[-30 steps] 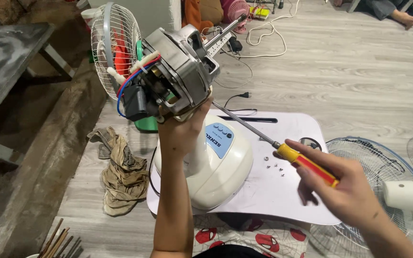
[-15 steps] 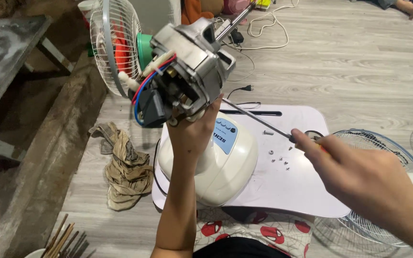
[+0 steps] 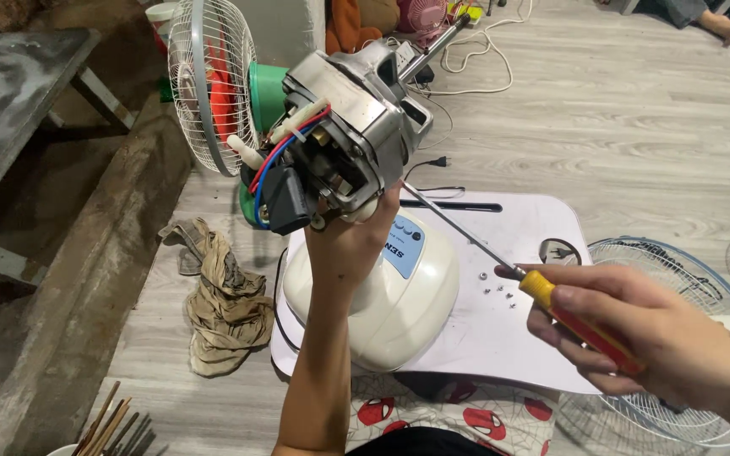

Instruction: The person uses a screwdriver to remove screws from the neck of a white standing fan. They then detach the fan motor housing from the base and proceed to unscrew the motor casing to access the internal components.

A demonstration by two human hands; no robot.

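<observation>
At frame centre, the left hand has its fingers clamped around a bare fan motor, raised to meet the screwdriver whose handle the right hand grips, above a white worktop.

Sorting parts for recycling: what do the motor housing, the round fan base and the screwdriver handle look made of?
Motor housing: probably bare metal, dull grey with a soft sheen. Fan base: likely moulded plastic, smooth glossy cream dome. Screwdriver handle, in the right hand: seemingly hard plastic, yellow and red, slightly translucent.
</observation>
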